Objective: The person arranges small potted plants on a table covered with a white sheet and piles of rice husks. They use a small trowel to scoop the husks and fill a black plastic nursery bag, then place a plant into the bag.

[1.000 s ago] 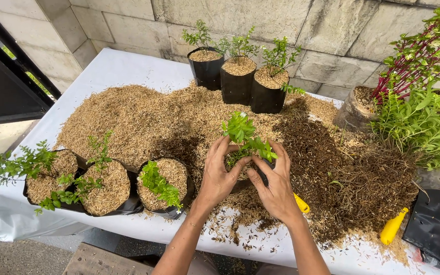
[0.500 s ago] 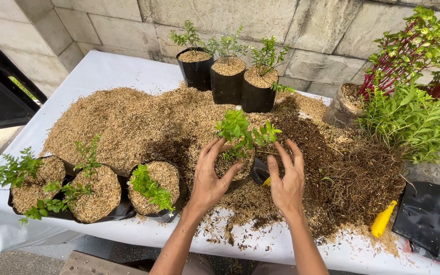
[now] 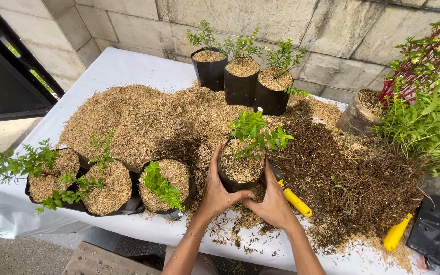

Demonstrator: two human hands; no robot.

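A black grow bag (image 3: 225,178) filled with rice husk holds a small green seedling (image 3: 258,131) and stands in the middle of the table. My left hand (image 3: 216,189) wraps its left side and base. My right hand (image 3: 272,199) cups its right side and base, and the fingertips of both hands meet in front under the bag. The bag is upright on the husk-covered surface. A yellow-handled tool (image 3: 295,199) lies just right of my right hand.
Three planted bags (image 3: 109,184) stand at the front left, and three more (image 3: 240,84) at the back by the stone wall. A husk pile (image 3: 128,119) and darker fibre (image 3: 362,188) cover the white table (image 3: 123,63). Leafy plants (image 3: 426,122) and empty black bags (image 3: 436,231) sit at right.
Both hands have slid from the bag's rim down to its sides and base. The bag with the seedling now stands clear between them.
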